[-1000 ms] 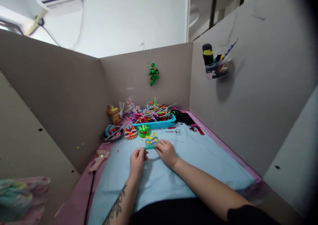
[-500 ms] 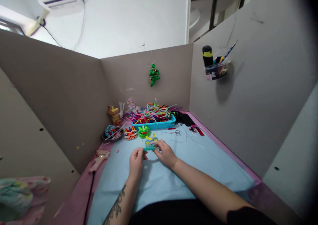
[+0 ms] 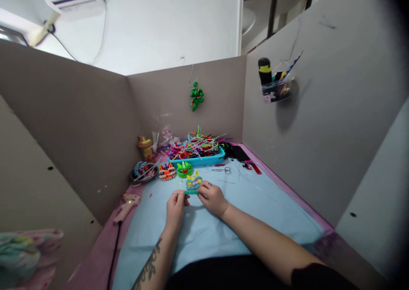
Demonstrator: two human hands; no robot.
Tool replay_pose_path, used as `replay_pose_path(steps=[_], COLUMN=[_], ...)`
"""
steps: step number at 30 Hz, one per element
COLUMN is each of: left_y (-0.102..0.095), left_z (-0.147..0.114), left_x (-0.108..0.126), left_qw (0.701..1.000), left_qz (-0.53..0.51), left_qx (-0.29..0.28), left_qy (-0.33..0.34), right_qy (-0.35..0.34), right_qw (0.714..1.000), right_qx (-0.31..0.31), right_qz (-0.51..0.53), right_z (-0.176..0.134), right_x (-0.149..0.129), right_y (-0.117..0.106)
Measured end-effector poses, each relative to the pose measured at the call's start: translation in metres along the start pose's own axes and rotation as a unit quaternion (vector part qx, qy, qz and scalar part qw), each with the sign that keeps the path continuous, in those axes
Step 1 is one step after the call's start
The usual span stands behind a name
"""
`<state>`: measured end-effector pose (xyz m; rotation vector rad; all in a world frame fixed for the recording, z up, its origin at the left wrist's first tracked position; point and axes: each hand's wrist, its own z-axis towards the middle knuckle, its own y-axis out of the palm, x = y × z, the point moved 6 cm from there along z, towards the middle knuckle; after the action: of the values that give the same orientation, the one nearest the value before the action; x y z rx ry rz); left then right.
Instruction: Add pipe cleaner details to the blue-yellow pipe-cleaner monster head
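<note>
A short teal pipe cleaner piece (image 3: pixel 191 192) stretches level between my two hands, above the blue table cover. My left hand (image 3: pixel 176 201) pinches its left end, fingers closed. The right end is in the closed fingers of my right hand (image 3: pixel 212 197). Just beyond them sits a blue and yellow fuzzy animal-face figure (image 3: pixel 194 181), its lower right partly covered by my right hand. Behind it to the left stand a green horned figure (image 3: pixel 184 169) and an orange and white one (image 3: pixel 167 172).
A blue tray (image 3: pixel 204 160) heaped with colourful pipe cleaners stands at the back. Scissors (image 3: pixel 227 170) lie right of the figures. A dark bowl (image 3: pixel 147 178) and a pink glue gun (image 3: pixel 127 207) with a black cord are at left. Grey panels (image 3: pixel 188 123) enclose the table.
My right hand's fingers have shifted slightly on the teal piece, and the blue and yellow figure shows a little differently behind them. The whole view has moved slightly.
</note>
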<state>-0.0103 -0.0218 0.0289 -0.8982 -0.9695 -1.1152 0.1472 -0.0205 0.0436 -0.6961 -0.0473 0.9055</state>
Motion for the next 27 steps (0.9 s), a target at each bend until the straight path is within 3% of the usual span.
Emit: replay_pose_path(steps=[7,10,16,27], left_y=[0.003,0.002,0.001,0.004], left_z=[0.002,0.002,0.000,-0.001], left_x=[-0.015,-0.014,-0.007,-0.008], left_qw=[0.995,0.996,0.998,1.000], left_qz=[-0.072,-0.072,-0.060,-0.008], left_qx=[0.001,0.002,-0.010,-0.018], left_qy=[-0.063,-0.051,-0.029,-0.016], right_qy=[-0.038,-0.010,0.032,0.091], right_qw=[0.995,0.999,0.996,0.994], right_qx=[0.024,0.026,-0.034,0.002], right_qz=[-0.085,-0.043,0.072,0.056], right_z=[0.004,0.005,0.004,0.004], right_x=[-0.009,-0.006,0.003,0.014], right_y=[-0.006,-0.006,0.003,-0.002])
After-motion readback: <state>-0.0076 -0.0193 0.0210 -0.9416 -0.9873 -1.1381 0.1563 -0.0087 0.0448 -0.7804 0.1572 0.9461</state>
